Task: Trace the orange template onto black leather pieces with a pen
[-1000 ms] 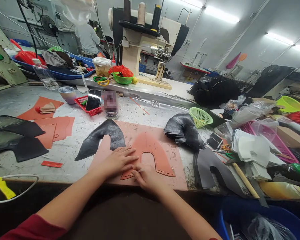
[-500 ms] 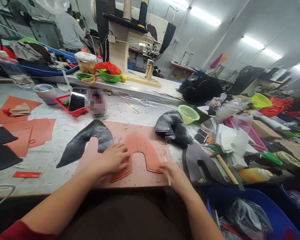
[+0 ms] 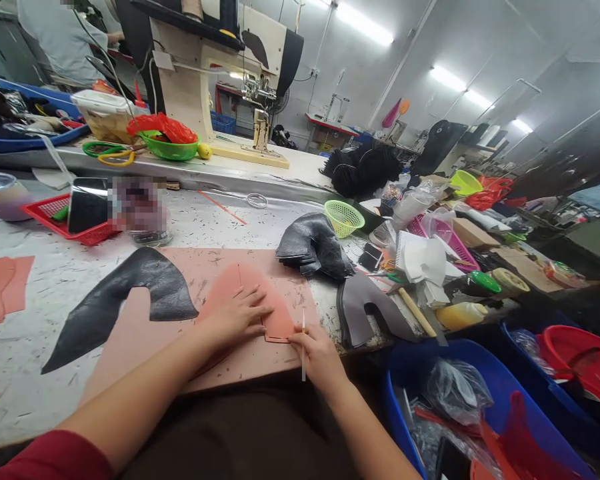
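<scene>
An arch-shaped orange template (image 3: 280,320) lies on a pinkish board (image 3: 125,353) at the front of the table. My left hand (image 3: 243,317) rests flat across the template's middle, fingers spread, covering its cut-out and much of its left leg. At the lower right corner of the template, my right hand (image 3: 320,357) has its fingertips at the edge. A thin pale pen-like stick (image 3: 303,372) is held upright between those fingers; its exact kind is unclear. Left of my left hand, a black leather arch piece (image 3: 167,287) lies partly on the board.
Stacked black leather pieces (image 3: 315,243) and grey arch pieces (image 3: 357,310) lie to the right, near a green basket (image 3: 344,219) and a wooden-handled tool (image 3: 417,312). A sewing machine (image 3: 180,100) stands behind. Blue bins (image 3: 397,400) sit below the table's right side.
The view has swung to the right. My left hand has shifted from the template's left leg onto its middle. My right hand stays at the lower right corner with the stick.
</scene>
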A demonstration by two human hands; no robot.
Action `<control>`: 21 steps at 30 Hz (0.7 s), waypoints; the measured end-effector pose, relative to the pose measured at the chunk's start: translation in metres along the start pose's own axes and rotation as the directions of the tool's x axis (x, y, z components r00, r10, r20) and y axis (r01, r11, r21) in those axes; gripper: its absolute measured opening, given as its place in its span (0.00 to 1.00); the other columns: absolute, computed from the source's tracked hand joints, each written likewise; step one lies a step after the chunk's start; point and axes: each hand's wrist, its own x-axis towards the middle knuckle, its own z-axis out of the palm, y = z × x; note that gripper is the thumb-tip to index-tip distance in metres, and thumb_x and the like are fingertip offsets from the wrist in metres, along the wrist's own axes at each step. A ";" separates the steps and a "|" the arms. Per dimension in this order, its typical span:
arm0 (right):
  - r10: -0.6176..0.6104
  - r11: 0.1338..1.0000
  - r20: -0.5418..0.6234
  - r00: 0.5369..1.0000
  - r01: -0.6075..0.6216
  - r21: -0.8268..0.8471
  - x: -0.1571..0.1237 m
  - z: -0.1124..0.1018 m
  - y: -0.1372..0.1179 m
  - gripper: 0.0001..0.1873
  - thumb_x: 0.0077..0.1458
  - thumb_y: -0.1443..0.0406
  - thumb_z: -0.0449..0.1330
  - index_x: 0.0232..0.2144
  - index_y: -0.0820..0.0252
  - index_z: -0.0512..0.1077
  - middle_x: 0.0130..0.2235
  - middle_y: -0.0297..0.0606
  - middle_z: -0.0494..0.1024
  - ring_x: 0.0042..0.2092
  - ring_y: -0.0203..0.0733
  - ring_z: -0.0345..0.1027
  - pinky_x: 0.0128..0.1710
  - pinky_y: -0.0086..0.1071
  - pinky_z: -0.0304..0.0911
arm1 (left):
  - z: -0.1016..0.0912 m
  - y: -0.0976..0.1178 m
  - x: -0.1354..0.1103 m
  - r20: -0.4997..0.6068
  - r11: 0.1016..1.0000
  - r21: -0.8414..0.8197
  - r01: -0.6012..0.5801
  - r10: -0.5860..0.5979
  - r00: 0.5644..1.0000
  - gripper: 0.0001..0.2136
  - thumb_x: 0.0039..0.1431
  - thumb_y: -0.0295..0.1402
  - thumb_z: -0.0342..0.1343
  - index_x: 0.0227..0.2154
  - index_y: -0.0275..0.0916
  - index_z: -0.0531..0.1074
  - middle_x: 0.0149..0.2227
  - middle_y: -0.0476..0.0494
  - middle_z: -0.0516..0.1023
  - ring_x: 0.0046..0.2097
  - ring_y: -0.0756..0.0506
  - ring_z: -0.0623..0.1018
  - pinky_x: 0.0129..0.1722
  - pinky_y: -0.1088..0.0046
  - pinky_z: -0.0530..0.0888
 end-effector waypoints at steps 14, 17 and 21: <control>0.128 0.911 0.193 0.973 -0.193 0.365 0.028 -0.022 -0.002 0.17 0.60 0.59 0.47 0.29 0.60 0.73 0.28 0.37 0.75 0.32 0.37 0.69 0.32 0.28 0.63 | 0.007 -0.007 0.003 -0.086 0.997 0.051 -0.053 0.058 0.995 0.20 0.55 0.46 0.53 0.50 0.49 0.69 0.57 0.41 0.66 0.58 0.36 0.63 0.55 0.58 0.61; 0.129 0.931 0.280 0.951 -0.214 0.296 0.036 -0.010 -0.012 0.17 0.59 0.60 0.47 0.26 0.60 0.71 0.26 0.37 0.74 0.30 0.37 0.68 0.31 0.28 0.61 | 0.007 -0.007 0.002 -0.088 0.998 0.041 -0.053 0.056 0.995 0.19 0.55 0.46 0.53 0.49 0.49 0.70 0.56 0.41 0.67 0.58 0.36 0.63 0.55 0.58 0.62; 0.098 0.915 0.315 0.944 -0.211 0.345 0.039 -0.005 -0.017 0.16 0.58 0.59 0.47 0.28 0.60 0.71 0.29 0.38 0.74 0.32 0.37 0.68 0.33 0.28 0.61 | 0.005 -0.006 0.002 -0.054 0.999 0.031 -0.030 0.032 0.998 0.20 0.55 0.46 0.53 0.51 0.49 0.68 0.58 0.40 0.64 0.60 0.36 0.61 0.56 0.56 0.61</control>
